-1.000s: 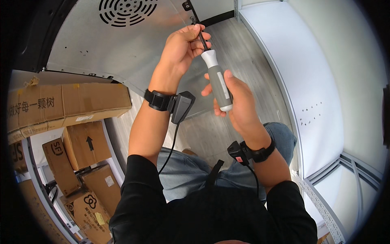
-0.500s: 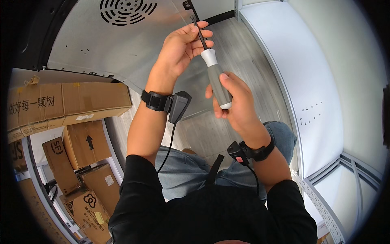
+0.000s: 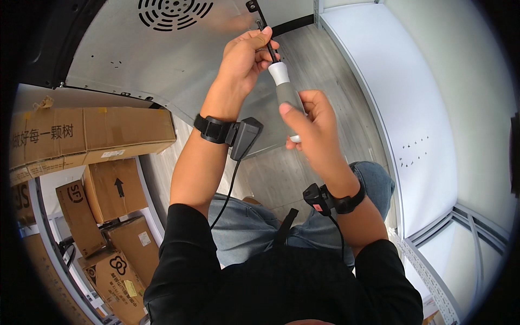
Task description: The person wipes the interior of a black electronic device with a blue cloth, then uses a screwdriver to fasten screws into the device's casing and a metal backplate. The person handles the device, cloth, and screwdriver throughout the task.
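A screwdriver [image 3: 288, 95] with a grey and white handle and a dark shaft slants up toward the edge of a metal panel [image 3: 179, 70]. My right hand [image 3: 317, 122] is closed round the handle, its thumb lying across the grey part. Higher up, my left hand [image 3: 246, 57] pinches the dark shaft between thumb and fingers. The shaft's tip meets a small screw or post [image 3: 259, 24] at the panel's edge, beside a black bracket [image 3: 252, 6]; the exact contact is too small to tell.
Cardboard boxes [image 3: 116, 189] stand on a shelf rack at the left, with a long carton [image 3: 92, 135] on top. A white shelf [image 3: 379, 81] with small screws [image 3: 414, 150] curves along the right. Round slotted vents [image 3: 176, 6] mark the panel. Cables hang from both wrist devices.
My right thumb and fingers have turned round the screwdriver handle, the thumb moving across to the left. My left hand has shifted slightly, its thumb higher on the shaft.
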The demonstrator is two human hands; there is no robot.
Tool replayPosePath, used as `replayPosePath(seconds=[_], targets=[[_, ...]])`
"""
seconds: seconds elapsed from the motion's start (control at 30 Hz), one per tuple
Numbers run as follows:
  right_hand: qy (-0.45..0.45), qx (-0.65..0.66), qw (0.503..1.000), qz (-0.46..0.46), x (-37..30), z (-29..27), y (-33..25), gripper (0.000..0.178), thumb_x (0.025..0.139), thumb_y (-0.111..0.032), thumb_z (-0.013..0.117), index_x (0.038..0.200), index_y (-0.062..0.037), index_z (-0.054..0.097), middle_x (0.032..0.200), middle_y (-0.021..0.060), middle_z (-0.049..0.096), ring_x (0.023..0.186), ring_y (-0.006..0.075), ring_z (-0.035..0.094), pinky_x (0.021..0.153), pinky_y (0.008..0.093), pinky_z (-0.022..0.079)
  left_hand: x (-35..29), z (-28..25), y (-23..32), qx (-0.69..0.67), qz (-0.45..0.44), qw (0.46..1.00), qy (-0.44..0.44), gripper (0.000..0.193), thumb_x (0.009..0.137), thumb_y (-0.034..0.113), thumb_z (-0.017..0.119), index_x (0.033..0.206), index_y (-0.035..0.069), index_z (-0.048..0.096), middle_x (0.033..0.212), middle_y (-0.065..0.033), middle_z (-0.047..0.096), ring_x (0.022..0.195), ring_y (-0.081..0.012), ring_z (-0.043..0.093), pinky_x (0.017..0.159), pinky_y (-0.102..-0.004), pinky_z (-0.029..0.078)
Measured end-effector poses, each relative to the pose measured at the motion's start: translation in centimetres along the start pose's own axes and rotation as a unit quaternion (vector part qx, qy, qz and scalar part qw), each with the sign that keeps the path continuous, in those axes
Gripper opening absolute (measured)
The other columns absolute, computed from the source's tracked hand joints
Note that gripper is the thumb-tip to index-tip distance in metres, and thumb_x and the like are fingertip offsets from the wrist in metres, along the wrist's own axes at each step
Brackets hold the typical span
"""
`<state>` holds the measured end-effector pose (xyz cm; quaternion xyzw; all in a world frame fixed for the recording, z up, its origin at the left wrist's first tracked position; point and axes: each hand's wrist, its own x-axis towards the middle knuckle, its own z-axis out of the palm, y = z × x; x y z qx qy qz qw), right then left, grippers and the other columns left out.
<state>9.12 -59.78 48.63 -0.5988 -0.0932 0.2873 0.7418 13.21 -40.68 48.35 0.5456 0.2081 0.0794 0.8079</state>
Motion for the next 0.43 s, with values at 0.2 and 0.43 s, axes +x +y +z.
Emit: replayPosePath(seconds=[0.2,0.43], targets=[[-0.119,0.233,0.955,0.141,0.6,-1.5,-0.6,0.041,0.097,-0.032,0.038,0.109,0.0041,0.051,0.08,0.0105,0.059,0.048,0.0133,0.053,0.039,0.0231,0.036,-0.8,0.6,0.5,-0.028,0.004,0.999,-0.038,0.022,0.096,0.012,0.047,0.111,-0.002,0.054,0.093,-0.0099,0.066,0.074,-0.0163,0.067,0.061,-0.0236,0.051],[-0.063,0.028,0.991,0.114,0.5,-1.2,-0.5,0.062,0.091,-0.051,0.051,0.127,-0.0003,0.049,0.08,0.014,0.061,0.047,0.0171,0.053,0.042,0.0268,0.04,-0.1,0.1,0.2,0.02,-0.014,1.0,0.001,0.034,0.093,0.017,0.058,0.12,0.0,0.051,0.091,-0.0094,0.066,0.073,-0.0182,0.066,0.07,-0.0254,0.052]])
